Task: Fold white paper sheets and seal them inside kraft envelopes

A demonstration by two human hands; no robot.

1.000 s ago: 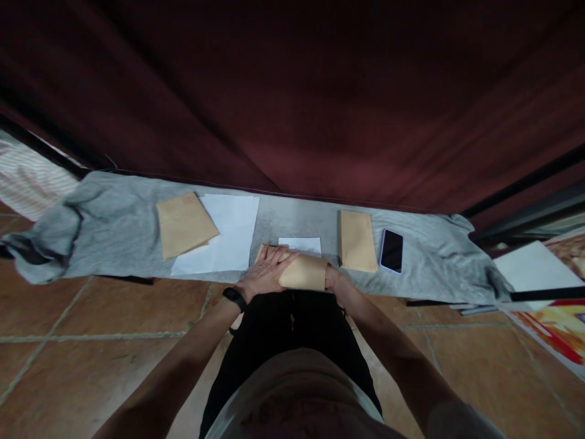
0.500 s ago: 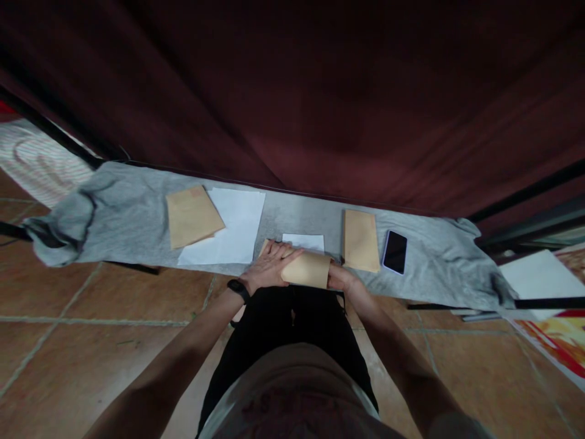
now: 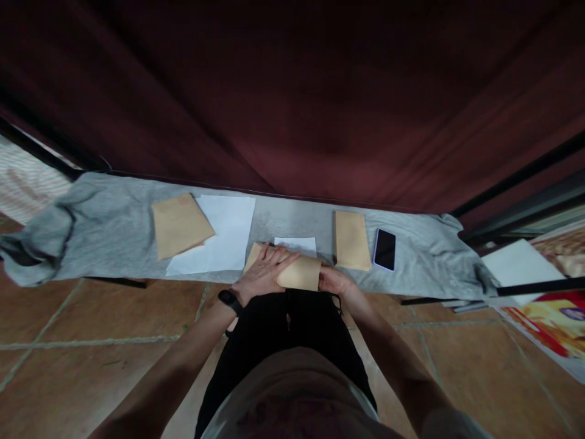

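A brown paper envelope (image 3: 299,272) lies at the near edge of the cloth-covered surface, in front of my body. My left hand (image 3: 262,274) rests flat across its left part, fingers stretched out and pressing down. At the envelope's right end, my right hand (image 3: 333,279) reaches up to or into the edge, which bows upward. The right fingertips are hidden by the paper, so their grip does not show. Just behind the envelope is a small white sheet (image 3: 297,244), partly covered by the left hand and the envelope.
Brown envelopes (image 3: 180,225) overlap white sheets (image 3: 231,235) on the left. A stack of brown envelopes (image 3: 351,239) and a phone (image 3: 384,249) lie right. Grey cloth (image 3: 114,225) covers the narrow bench; a dark red curtain (image 3: 292,122) hangs behind.
The view has shifted slightly, so the bench items appear further left. Both hands keep nearly the same place on the envelope.
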